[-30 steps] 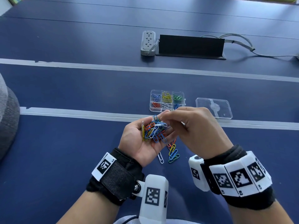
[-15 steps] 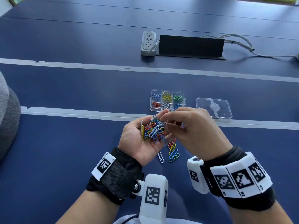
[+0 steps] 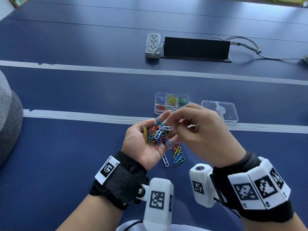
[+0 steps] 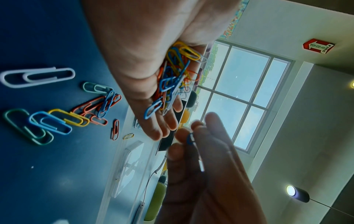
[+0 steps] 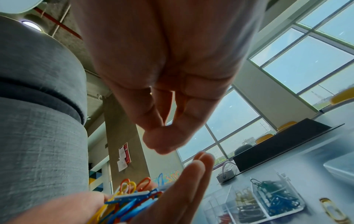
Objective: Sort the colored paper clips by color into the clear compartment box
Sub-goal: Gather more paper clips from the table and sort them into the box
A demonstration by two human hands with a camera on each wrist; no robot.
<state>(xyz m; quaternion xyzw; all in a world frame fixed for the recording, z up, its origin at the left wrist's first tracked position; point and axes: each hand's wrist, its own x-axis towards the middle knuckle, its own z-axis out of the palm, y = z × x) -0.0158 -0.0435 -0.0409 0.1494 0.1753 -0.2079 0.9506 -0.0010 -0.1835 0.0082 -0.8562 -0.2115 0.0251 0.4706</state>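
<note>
My left hand [image 3: 159, 121] lies palm up above the table, carrying a pile of mixed paper clips [image 3: 158, 132] on its nearly straight fingers. Just right of the pile, my right hand [image 3: 171, 119] pinches a single blue clip [image 4: 190, 138] between thumb and fingertips. The clear compartment box [image 3: 156, 112] sits right behind both hands. It holds blue, yellow and green clips in its far row and red, white and blue in its near row. More loose clips [image 3: 178, 155] lie on the table under my hands, and a white clip [image 3: 165, 160] lies beside them.
The box's clear lid [image 3: 220, 110] lies to the right of the box. A power strip [image 3: 153, 45] and a black panel [image 3: 195, 47] with cables stand farther back. A grey cushion [image 3: 8, 114] is at the left edge.
My right fingertips have drawn up out of the pile and away a little to the right. The left hand has stayed put with its pile.
</note>
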